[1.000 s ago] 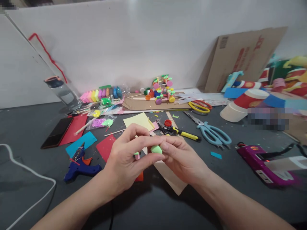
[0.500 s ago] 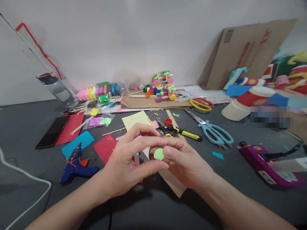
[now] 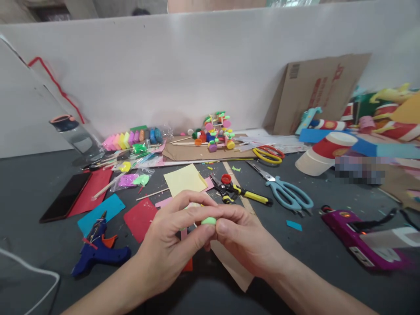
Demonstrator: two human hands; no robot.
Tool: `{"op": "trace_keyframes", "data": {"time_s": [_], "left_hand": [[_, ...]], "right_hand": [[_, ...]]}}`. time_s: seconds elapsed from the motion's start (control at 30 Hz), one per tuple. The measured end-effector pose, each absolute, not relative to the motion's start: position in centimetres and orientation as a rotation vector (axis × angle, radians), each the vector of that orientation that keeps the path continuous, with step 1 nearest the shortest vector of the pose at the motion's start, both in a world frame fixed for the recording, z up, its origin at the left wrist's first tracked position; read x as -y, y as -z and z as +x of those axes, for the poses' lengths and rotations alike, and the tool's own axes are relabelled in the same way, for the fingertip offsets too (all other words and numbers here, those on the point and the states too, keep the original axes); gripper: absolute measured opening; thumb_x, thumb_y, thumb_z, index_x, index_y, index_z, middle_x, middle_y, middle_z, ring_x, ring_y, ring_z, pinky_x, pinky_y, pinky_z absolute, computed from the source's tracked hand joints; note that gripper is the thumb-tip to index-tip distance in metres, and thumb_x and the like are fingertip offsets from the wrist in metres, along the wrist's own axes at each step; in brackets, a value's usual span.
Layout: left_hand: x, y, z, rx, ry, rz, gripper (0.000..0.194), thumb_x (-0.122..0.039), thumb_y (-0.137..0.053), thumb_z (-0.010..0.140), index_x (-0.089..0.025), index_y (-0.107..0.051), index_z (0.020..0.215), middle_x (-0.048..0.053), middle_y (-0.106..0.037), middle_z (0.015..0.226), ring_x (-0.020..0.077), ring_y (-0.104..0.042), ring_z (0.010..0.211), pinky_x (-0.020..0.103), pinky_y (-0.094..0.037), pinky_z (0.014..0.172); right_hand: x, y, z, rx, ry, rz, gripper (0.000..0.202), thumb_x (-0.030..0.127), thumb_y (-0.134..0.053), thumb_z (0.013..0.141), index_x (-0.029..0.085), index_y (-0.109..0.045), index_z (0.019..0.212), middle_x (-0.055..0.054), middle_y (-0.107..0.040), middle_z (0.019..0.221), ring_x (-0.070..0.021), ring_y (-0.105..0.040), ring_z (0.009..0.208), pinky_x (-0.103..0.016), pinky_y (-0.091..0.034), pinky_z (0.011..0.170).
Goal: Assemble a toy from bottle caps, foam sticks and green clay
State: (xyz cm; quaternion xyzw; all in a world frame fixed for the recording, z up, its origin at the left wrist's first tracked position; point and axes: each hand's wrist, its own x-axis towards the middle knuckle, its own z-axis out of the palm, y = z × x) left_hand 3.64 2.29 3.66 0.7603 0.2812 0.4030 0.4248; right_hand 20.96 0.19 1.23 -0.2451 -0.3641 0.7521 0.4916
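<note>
Between the fingertips of both hands is a small light-green lump of modelling clay [image 3: 209, 221], partly hidden by the fingers. My left hand [image 3: 173, 236] is closed, its thumb and forefinger pressing the lump from the left. From the right, my right hand [image 3: 251, 236] pinches it, its thumb against the edge and its other fingers curled behind. Below the hands lies a strip of brown cardboard [image 3: 234, 267]. A yellow paper sheet [image 3: 183, 178] and yellow-handled pliers [image 3: 249, 194] are just beyond them.
A blue glue gun [image 3: 98, 249] and red paper [image 3: 141, 218] lie left. To the right are blue-handled scissors [image 3: 288, 192], a purple device [image 3: 357, 238] and a tilted paper cup [image 3: 324, 153]. Coloured clay blocks [image 3: 131, 139] and a colourful small model [image 3: 218, 131] stand near the wall.
My left thumb has come up against the green clay, and both hands have closed in around it, hiding more of it. The view has tilted upward, so more wall shows.
</note>
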Motion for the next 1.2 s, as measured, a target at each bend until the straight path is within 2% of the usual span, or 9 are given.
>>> {"op": "trace_keyframes", "data": {"time_s": [0.07, 0.23, 0.33, 0.43, 0.53, 0.73, 0.87, 1.13, 1.2], "left_hand": [[-2.2, -3.9, 3.6, -0.686, -0.953, 1.868, 0.035, -0.027, -0.06, 0.101, -0.049, -0.072, 0.125, 0.002, -0.066, 0.117, 0.017, -0.068, 0.107, 0.02, -0.059, 0.074], [-2.4, -4.1, 3.5, -0.638, -0.934, 1.901, 0.035, -0.029, -0.063, 0.1, -0.044, -0.07, 0.131, 0.004, -0.068, 0.127, 0.0214, -0.064, 0.122, 0.034, -0.053, 0.106], [-2.5, -3.8, 3.8, -0.706, -0.98, 1.871, 0.032, -0.026, -0.064, 0.099, -0.044, -0.075, 0.123, 0.003, -0.071, 0.119, 0.0198, -0.069, 0.109, 0.034, -0.059, 0.098], [-2.5, -3.6, 4.0, -0.735, -1.012, 1.787, 0.029, -0.025, -0.07, 0.095, -0.045, -0.079, 0.112, 0.003, -0.07, 0.111, 0.0187, -0.071, 0.099, 0.024, -0.064, 0.073], [-2.4, -3.6, 4.1, -0.734, -1.033, 1.708, 0.03, -0.023, -0.073, 0.091, -0.047, -0.08, 0.108, 0.003, -0.069, 0.11, 0.0184, -0.071, 0.096, 0.018, -0.059, 0.057], [-2.3, -3.9, 3.7, -0.696, -0.987, 1.821, 0.03, -0.027, -0.069, 0.095, -0.043, -0.077, 0.12, 0.006, -0.071, 0.12, 0.0216, -0.068, 0.11, 0.026, -0.061, 0.079], [-2.6, -3.7, 3.5, -0.685, -0.893, 1.706, 0.029, -0.03, -0.062, 0.1, -0.044, -0.077, 0.121, 0.006, -0.068, 0.125, 0.02, -0.069, 0.105, 0.02, -0.058, 0.065], [-2.7, -3.2, 3.7, -0.657, -0.899, 1.626, 0.026, -0.031, -0.07, 0.095, -0.043, -0.078, 0.117, 0.005, -0.068, 0.124, 0.02, -0.068, 0.106, 0.022, -0.06, 0.069], [-2.8, -3.2, 3.7, -0.655, -0.903, 1.674, 0.027, -0.033, -0.071, 0.094, -0.04, -0.078, 0.119, 0.006, -0.069, 0.126, 0.0217, -0.066, 0.114, 0.026, -0.06, 0.079]], "right_hand": [[-0.3, -1.2, 21.0, 0.891, -1.826, -0.592, 0.029, 0.047, -0.088, 0.076, 0.024, -0.085, 0.093, -0.002, -0.078, 0.076, -0.0117, -0.069, 0.068, -0.024, -0.055, 0.068], [-0.7, -1.0, 21.2, 0.9, -1.805, -0.597, 0.029, 0.049, -0.086, 0.078, 0.023, -0.084, 0.09, -0.002, -0.075, 0.073, -0.0111, -0.067, 0.067, -0.024, -0.055, 0.07], [-0.8, -0.5, 21.1, 0.924, -1.792, -0.588, 0.036, 0.054, -0.082, 0.08, 0.019, -0.083, 0.083, -0.002, -0.071, 0.067, -0.0107, -0.062, 0.06, -0.026, -0.054, 0.066], [-0.9, -0.1, 21.1, 0.954, -1.785, -0.581, 0.042, 0.058, -0.079, 0.082, 0.016, -0.081, 0.08, -0.002, -0.069, 0.065, -0.0106, -0.062, 0.06, -0.025, -0.053, 0.066], [-1.0, 0.1, 21.3, 0.954, -1.784, -0.582, 0.038, 0.056, -0.081, 0.081, 0.018, -0.081, 0.086, 0.0, -0.069, 0.065, -0.0104, -0.063, 0.06, -0.024, -0.052, 0.064], [-0.9, -0.4, 21.5, 0.945, -1.775, -0.631, 0.029, 0.047, -0.086, 0.079, 0.019, -0.081, 0.086, -0.001, -0.074, 0.07, -0.0119, -0.068, 0.066, -0.026, -0.054, 0.07], [-0.9, -0.3, 21.4, 0.954, -1.78, -0.63, 0.035, 0.052, -0.084, 0.078, 0.018, -0.08, 0.08, -0.002, -0.075, 0.072, -0.0128, -0.069, 0.066, -0.028, -0.054, 0.069], [-0.9, -0.4, 21.3, 0.961, -1.777, -0.646, 0.031, 0.051, -0.087, 0.075, 0.021, -0.081, 0.082, 0.0, -0.076, 0.072, -0.0115, -0.067, 0.065, -0.026, -0.052, 0.069], [-0.9, -0.5, 21.4, 0.958, -1.768, -0.654, 0.028, 0.048, -0.088, 0.075, 0.021, -0.082, 0.082, 0.001, -0.075, 0.07, -0.0111, -0.067, 0.066, -0.026, -0.052, 0.07]]}}
